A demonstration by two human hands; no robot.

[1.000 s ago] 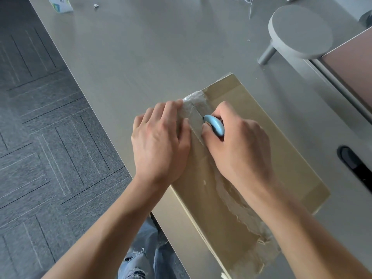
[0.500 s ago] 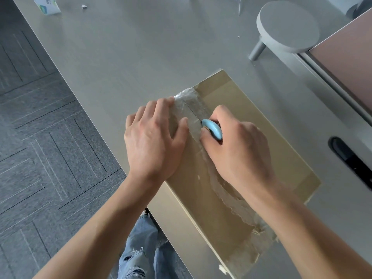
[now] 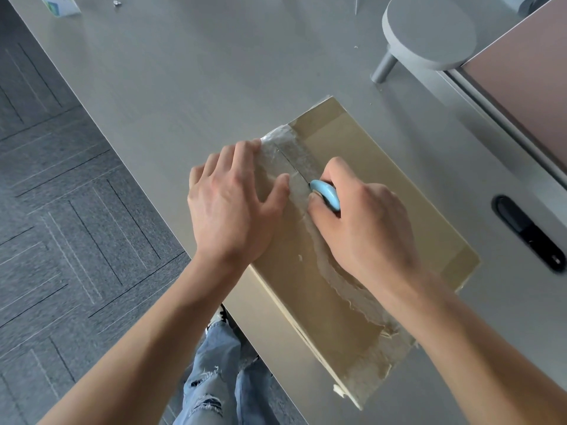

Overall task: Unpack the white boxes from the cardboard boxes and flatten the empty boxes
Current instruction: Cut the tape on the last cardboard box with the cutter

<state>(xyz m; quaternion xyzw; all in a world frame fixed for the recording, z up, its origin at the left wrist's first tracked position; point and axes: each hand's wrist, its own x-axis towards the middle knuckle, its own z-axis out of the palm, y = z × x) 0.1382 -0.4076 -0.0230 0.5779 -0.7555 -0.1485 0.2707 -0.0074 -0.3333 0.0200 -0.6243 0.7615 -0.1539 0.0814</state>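
Note:
A closed brown cardboard box [image 3: 383,185] lies flat on the grey table [image 3: 214,72], near its front edge. Clear tape [image 3: 291,151] runs along the box's centre seam, and the nearer stretch is torn and ragged. My left hand [image 3: 233,204] presses flat on the box's left flap, fingers spread, thumb beside the seam. My right hand [image 3: 365,225] grips a small light-blue cutter [image 3: 325,194] with its tip on the taped seam. No white boxes from inside the carton are visible.
A round grey stool-like stand [image 3: 429,29] sits at the back right beside a pink panel [image 3: 527,87]. A black handle slot [image 3: 527,234] lies right of the box. A small white printed box [image 3: 61,4] and a tiny scrap are at the far left corner. Carpet floor lies left.
The cutter in my right hand has slid toward me along the seam, leaving more tape exposed beyond it. My left hand stays pressed on the flap.

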